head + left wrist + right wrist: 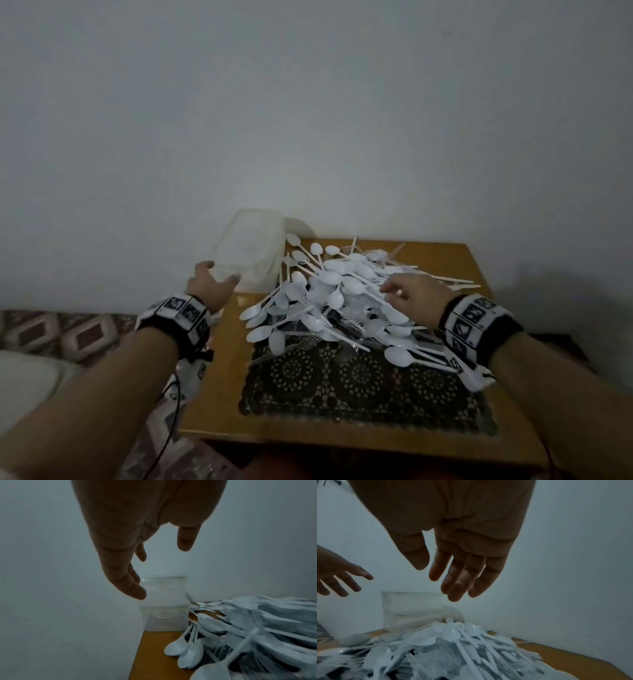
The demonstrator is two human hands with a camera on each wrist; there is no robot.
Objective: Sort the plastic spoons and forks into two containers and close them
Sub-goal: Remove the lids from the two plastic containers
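A heap of white plastic spoons and forks (342,301) (257,622) (453,649) lies tangled on the wooden table (445,260). Two translucent lidded containers (250,246) (164,592) (409,608) stand stacked at the table's back left corner, against the wall. My left hand (219,274) (163,568) (342,582) hovers at the near corner of the top container with fingers spread, holding nothing; whether it touches the lid is unclear. Just above the right side of the heap, my right hand (394,293) (447,577) hangs with relaxed fingers pointing down, empty.
A dark lace mat (359,383) covers the table's near half under the heap. A grey wall stands directly behind the table. A patterned seat (61,332) and a white cushion (20,373) lie to the left, below table height. A black cable hangs from my left wrist.
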